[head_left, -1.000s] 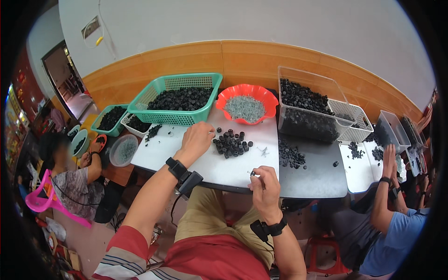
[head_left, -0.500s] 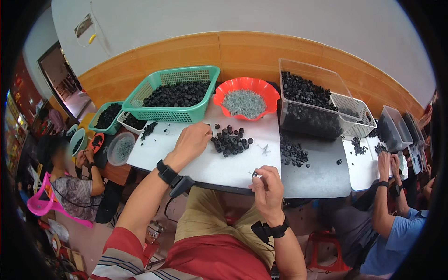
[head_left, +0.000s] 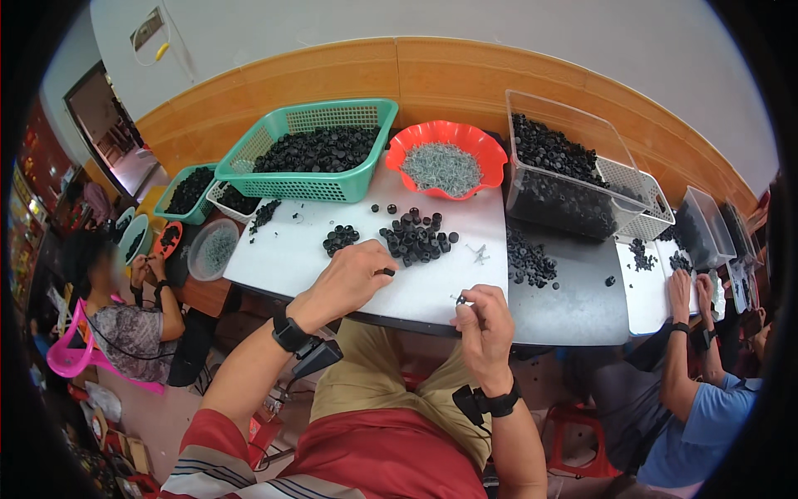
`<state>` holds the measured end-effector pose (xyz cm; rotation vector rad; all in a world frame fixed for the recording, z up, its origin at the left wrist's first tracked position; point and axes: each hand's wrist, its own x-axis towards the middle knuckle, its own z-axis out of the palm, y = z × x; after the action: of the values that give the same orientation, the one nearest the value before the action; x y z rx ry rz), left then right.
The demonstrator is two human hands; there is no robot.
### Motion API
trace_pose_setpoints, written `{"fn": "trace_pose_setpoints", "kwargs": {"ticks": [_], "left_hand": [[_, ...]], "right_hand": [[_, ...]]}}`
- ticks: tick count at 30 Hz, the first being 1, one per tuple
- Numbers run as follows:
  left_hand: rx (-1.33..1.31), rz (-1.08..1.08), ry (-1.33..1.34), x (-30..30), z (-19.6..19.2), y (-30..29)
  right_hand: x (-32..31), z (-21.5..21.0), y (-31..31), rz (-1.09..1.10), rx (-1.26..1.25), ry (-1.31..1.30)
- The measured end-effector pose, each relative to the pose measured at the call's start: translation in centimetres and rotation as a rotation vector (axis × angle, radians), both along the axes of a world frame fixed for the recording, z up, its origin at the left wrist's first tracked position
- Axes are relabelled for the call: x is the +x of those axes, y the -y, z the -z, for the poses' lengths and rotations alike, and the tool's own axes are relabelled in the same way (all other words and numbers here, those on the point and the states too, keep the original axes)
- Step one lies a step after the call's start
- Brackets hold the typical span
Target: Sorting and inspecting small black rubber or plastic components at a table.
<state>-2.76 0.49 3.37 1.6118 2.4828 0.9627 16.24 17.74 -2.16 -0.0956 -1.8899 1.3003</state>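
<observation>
— White worktop (head_left: 287, 258) under a grey wall with an orange wooden band: what lies on it?

— At the back stand a green basket (head_left: 366, 185) full of black caps, a red scalloped bowl (head_left: 397, 150) of small grey metal pieces, and a clear bin (head_left: 603, 137) of more black caps. In the middle lies a loose pile of black caps (head_left: 416, 235), with a smaller cluster (head_left: 340, 239) just to its left.

— Where are the person's hands?

— They are apart. The left hand (head_left: 347, 281) rests on the worktop near its front edge, fingers curled over a single black cap (head_left: 387, 272) at its fingertips, just in front of the loose pile. The right hand (head_left: 485, 320) is raised at the front edge, fingers pinched together on a tiny piece (head_left: 459, 299); what it is cannot be made out. Both wrists wear black bands.

— Anyone else nearby?

— Yes. On the left a seated person (head_left: 125, 320) works beside a pink chair (head_left: 71, 353). On the right a person in a blue shirt (head_left: 694, 424) has both hands on a neighbouring white surface scattered with caps.
</observation>
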Motion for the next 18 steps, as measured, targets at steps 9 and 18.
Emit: {"fn": "trace_pose_setpoints", "kwargs": {"ticks": [9, 18], "left_hand": [[-0.064, 0.100, -0.012, 0.56, -0.74, 0.17], [-0.056, 0.139, 0.071, 0.13, -0.69, 0.26]], "right_hand": [[0.05, 0.12, -0.02, 0.006, -0.023, 0.017], [0.03, 0.13, 0.06, 0.004, -0.024, -0.001]]}}
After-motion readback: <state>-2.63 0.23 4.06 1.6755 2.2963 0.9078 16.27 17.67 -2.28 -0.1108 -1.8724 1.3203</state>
